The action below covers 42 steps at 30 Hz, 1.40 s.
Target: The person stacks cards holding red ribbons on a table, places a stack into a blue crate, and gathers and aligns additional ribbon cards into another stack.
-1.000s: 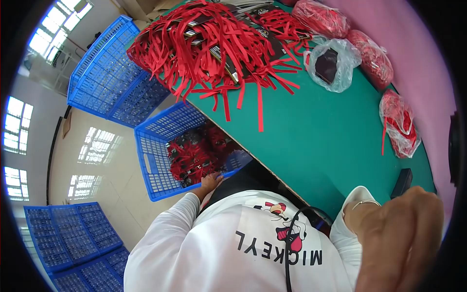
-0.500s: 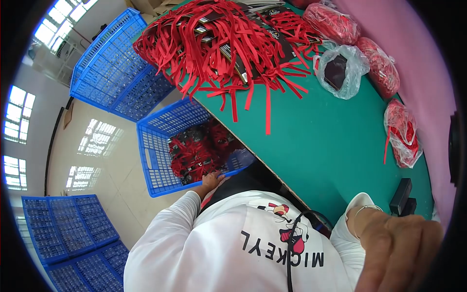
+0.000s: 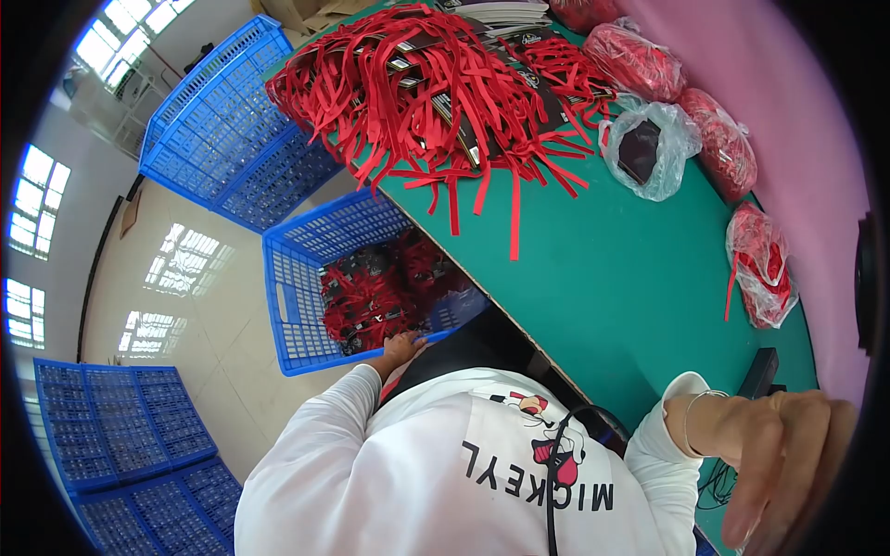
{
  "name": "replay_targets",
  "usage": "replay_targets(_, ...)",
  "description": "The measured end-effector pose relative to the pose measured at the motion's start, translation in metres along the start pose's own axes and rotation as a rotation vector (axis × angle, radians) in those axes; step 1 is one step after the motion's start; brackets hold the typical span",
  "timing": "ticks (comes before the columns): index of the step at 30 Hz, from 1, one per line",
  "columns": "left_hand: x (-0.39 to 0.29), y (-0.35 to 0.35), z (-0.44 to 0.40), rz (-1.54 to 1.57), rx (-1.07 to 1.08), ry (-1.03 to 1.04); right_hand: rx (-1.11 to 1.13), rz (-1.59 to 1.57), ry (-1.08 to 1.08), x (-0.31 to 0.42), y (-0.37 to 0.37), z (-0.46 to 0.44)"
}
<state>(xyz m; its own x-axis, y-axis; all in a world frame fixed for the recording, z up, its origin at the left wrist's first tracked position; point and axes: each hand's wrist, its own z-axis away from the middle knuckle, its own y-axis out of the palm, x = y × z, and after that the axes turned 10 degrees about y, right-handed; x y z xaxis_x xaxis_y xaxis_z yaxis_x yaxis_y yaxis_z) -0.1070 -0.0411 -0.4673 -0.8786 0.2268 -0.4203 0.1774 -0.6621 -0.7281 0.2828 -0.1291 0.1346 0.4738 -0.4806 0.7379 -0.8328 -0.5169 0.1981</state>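
Note:
My left hand [image 3: 401, 348] is closed on the near rim of a blue basket [image 3: 281, 301] beside the table. Black cards with red ribbons [image 3: 366, 306] lie inside it. My right hand [image 3: 774, 454] is large and close to the camera at the lower right, with bent fingers pointing down. Anything between those fingers is hidden. Just behind that hand is a black object [image 3: 758, 372] on the green table [image 3: 593, 287]. A heap of red ribbons with black cards [image 3: 417, 102] covers the table's far left part.
An open clear bag [image 3: 675, 153] holds a dark item. Red-filled plastic bags [image 3: 718, 144] line the right edge near pink cloth [image 3: 788, 120]. Blue baskets stand at the upper left [image 3: 227, 130] and lower left [image 3: 125, 426]. A black cable [image 3: 553, 463] hangs over the shirt.
My right hand has turned, and its fingers now point further down and hang slightly apart. Thin cables show beside it. My left hand stays on the basket rim. The view has shifted slightly.

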Motion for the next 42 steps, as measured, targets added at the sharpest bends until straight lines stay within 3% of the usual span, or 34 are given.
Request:
replay_targets(6,-0.011,-0.017,-0.001,0.026,0.089,-0.041,-0.005,0.012,0.004,0.002,0.003,0.0)
replay_targets(9,0.002,-0.011,-0.015,0.203,0.125,-0.017,-0.012,0.024,0.011,0.0,0.003,0.001)
replay_targets(12,0.037,0.016,-0.046,0.145,0.172,0.196,-0.027,0.045,0.018,-0.001,0.006,0.001)
replay_targets(15,0.019,0.007,-0.033,0.306,-0.213,0.122,0.01,0.025,0.018,-0.003,0.001,0.0)
replay_targets(18,0.024,0.002,-0.036,0.331,-0.205,-0.094,0.057,0.001,0.033,-0.008,-0.008,-0.002)
replay_targets(21,0.044,0.009,-0.04,0.201,-0.039,0.04,0.035,0.025,0.089,-0.011,-0.006,-0.003)
replay_targets(24,0.031,0.008,-0.03,0.262,-0.067,-0.039,0.091,0.081,0.119,-0.013,-0.011,-0.005)
replay_targets(27,0.045,0.011,-0.03,0.259,-0.229,-0.016,0.186,0.054,0.177,-0.014,-0.024,-0.011)
replay_targets(30,0.07,-0.021,-0.044,0.533,-0.556,-0.174,0.345,0.149,0.113,-0.033,-0.042,-0.022)
replay_targets(31,0.118,-0.022,-0.071,0.643,-0.669,-0.21,0.306,0.219,0.155,-0.036,-0.043,-0.021)
replay_targets(33,0.115,-0.095,-0.055,1.376,-0.781,-0.14,0.172,0.382,0.309,-0.04,-0.044,-0.016)
replay_targets(34,0.046,-0.156,-0.035,1.247,-1.133,-0.135,0.193,0.492,0.421,-0.045,-0.056,-0.019)
replay_targets(35,0.017,-0.21,-0.019,1.105,-1.165,-0.116,0.205,0.601,0.537,-0.052,-0.071,-0.019)
replay_targets(36,0.018,-0.24,-0.03,1.005,-1.305,0.169,0.171,0.798,0.608,-0.063,-0.083,-0.011)
replay_targets(38,-0.075,-0.334,0.016,0.638,-1.322,0.386,0.094,1.19,0.751,-0.084,-0.104,0.005)
replay_targets(40,-0.143,-0.404,0.03,0.358,-1.388,0.65,0.128,1.322,0.848,-0.092,-0.115,0.022)
replay_targets(42,-0.198,-0.46,0.027,0.166,-1.442,0.774,0.149,1.339,0.945,-0.094,-0.121,0.034)
